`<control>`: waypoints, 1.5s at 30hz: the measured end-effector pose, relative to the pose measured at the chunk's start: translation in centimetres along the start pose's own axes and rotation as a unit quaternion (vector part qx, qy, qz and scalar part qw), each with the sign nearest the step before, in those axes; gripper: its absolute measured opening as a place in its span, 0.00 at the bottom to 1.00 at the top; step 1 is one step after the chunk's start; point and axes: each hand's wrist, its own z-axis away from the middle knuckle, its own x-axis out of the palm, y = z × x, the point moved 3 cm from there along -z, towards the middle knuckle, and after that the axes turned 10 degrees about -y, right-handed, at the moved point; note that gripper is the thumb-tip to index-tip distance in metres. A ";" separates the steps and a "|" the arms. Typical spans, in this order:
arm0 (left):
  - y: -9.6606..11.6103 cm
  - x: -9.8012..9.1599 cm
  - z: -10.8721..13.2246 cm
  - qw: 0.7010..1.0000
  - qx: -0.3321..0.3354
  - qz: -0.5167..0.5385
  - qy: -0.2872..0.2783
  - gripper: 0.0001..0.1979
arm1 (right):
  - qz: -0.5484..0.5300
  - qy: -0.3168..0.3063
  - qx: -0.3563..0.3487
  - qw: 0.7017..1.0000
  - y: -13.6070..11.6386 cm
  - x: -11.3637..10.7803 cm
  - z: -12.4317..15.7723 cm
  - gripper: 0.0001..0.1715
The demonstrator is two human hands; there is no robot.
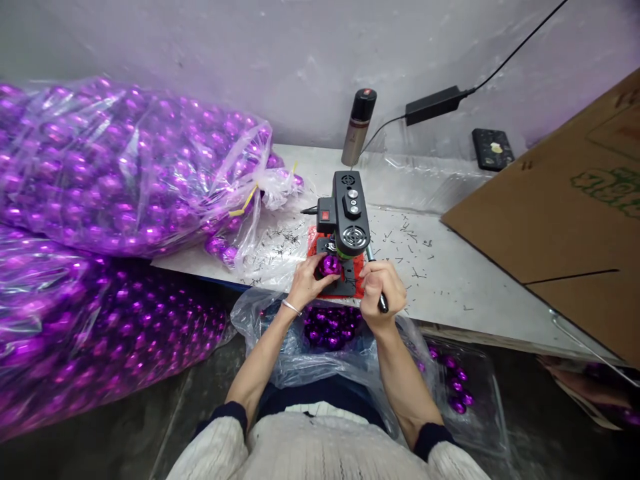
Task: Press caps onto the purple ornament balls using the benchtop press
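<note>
My left hand [309, 280] is closed round a shiny purple ball [330, 265], holding it under the head of a small black bench press machine [349, 217] that stands on a red base [359, 267]. My right hand [381, 287] is wrapped round the machine's lever handle [383, 303] at the machine's right side. Below both hands, in my lap, an open clear plastic bag [300, 360] holds several more purple balls [327, 327]. A bracelet sits on my left wrist.
Big clear bags of purple balls [120, 167] fill the left side and floor. A white table [450, 273] carries metal scraps, a steel flask [358, 127], a power adapter [433, 105] and a black device [493, 148]. A cardboard sheet [565, 220] leans at right.
</note>
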 end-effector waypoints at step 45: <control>-1.5 1.8 -0.6 0.994 0.099 -0.014 -0.047 0.35 | 0.015 0.001 0.003 1.000 0.7 0.2 1.5 0.13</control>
